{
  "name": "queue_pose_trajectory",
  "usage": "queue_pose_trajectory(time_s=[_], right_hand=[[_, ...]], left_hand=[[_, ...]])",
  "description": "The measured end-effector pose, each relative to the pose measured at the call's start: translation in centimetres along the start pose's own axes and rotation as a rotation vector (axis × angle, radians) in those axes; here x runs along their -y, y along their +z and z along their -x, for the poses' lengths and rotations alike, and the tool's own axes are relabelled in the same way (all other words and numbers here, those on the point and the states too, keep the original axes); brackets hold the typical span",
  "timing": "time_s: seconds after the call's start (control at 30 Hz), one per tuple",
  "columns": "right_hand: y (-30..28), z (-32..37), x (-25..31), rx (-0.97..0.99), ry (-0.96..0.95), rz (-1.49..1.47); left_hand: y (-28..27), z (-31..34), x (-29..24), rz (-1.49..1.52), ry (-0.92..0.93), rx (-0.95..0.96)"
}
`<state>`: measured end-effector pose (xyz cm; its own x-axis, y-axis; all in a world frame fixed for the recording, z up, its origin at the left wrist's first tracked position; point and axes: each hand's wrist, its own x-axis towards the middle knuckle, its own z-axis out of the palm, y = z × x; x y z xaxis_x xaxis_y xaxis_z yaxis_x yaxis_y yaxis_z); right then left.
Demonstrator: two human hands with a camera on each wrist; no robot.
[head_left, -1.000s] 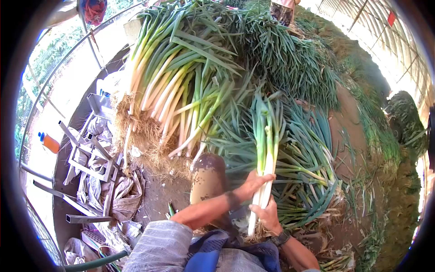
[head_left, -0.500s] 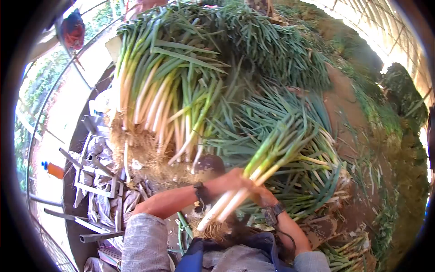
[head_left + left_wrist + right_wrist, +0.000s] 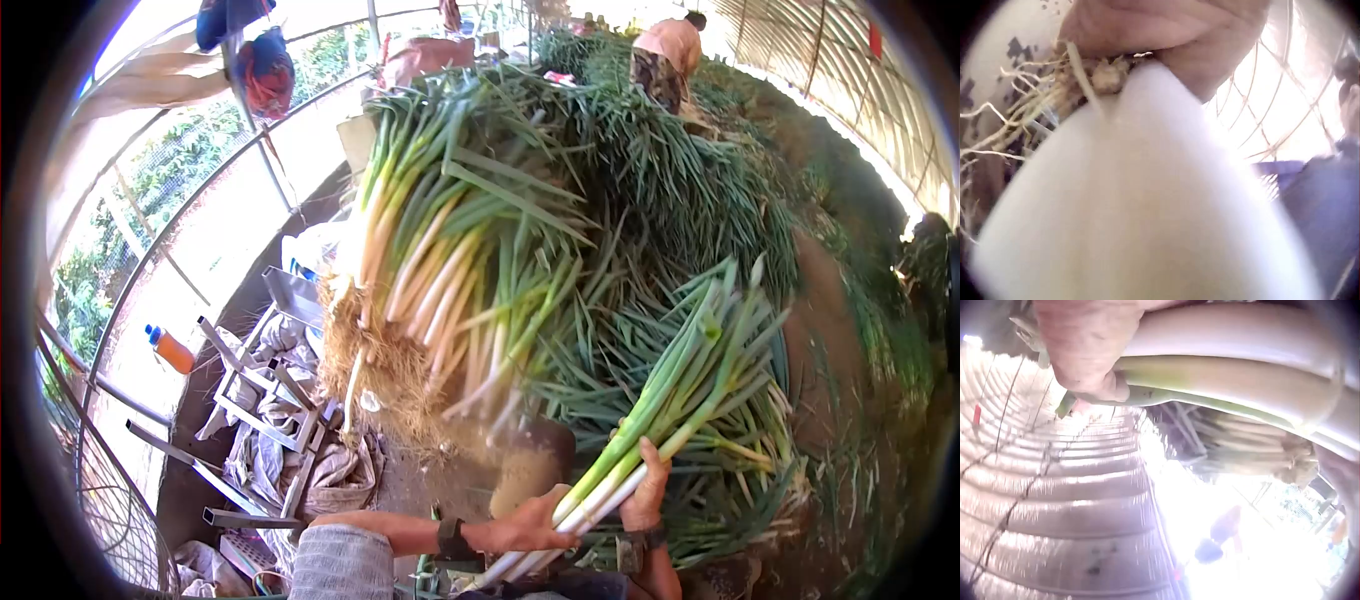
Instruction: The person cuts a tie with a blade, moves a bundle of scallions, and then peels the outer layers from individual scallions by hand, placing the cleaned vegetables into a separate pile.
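Note:
A bunch of long green onions (image 3: 635, 445) slants across the front of the head view, leaves to the upper right and white stalks to the lower left. My left hand (image 3: 530, 522) grips the lower white stalks. Higher up, where white turns to green, my right hand (image 3: 645, 490) holds the bunch with its thumb across the stalks. In the right wrist view the right fingers (image 3: 1088, 350) curl over the stalks (image 3: 1229, 381). The left wrist view shows thick white stalks (image 3: 1147, 187) up close, with thin roots (image 3: 1022, 119) beside a hand.
A large heap of green onions (image 3: 440, 240) with shaggy roots (image 3: 375, 370) stands ahead; more lie at the right (image 3: 740, 430). Metal frames (image 3: 265, 390) and crumpled sacks (image 3: 340, 480) are at left, near an orange bottle (image 3: 172, 350). Another person (image 3: 668, 60) bends far back.
The bunch has gone from nearly upright to slanting, its root end swinging toward the lower left. Both hands stay on it. The head view has tilted up, showing more of the background.

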<state>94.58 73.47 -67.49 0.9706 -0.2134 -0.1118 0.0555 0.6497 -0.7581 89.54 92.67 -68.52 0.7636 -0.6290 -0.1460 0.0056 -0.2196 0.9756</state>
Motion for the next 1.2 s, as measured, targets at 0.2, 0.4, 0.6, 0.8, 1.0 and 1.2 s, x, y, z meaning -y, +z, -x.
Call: queue_pose_trajectory(time_s=[0.2, 0.4, 0.6, 0.8, 1.0, 1.2], right_hand=[[16.5, -9.3, 6.8, 0.479, -0.165, 0.200], [20.3, -12.6, 2.4, 0.891, -0.452, 0.743], [4.1, -11.3, -4.2, 0.646, -0.106, 1.164], [-9.9, -4.8, -5.3, 0.512, 0.066, 1.431], [-11.2, -2.2, -4.6, 0.471, 0.214, 1.417], [-13.1, -1.7, -2.1, 0.357, 0.291, 1.372]], left_hand=[[-14.2, -3.2, -9.9, -0.007, 0.328, -0.287], [-43.6, -10.1, -15.1, -0.626, 0.361, -0.971], [-60.4, -6.1, -5.7, -0.889, -0.329, -1.060], [-59.0, -6.0, -4.8, -0.784, -0.435, -0.975], [-55.8, -5.7, -6.7, -0.825, -0.483, -1.068], [-56.0, -5.6, -4.1, -1.106, -0.441, -1.399]])
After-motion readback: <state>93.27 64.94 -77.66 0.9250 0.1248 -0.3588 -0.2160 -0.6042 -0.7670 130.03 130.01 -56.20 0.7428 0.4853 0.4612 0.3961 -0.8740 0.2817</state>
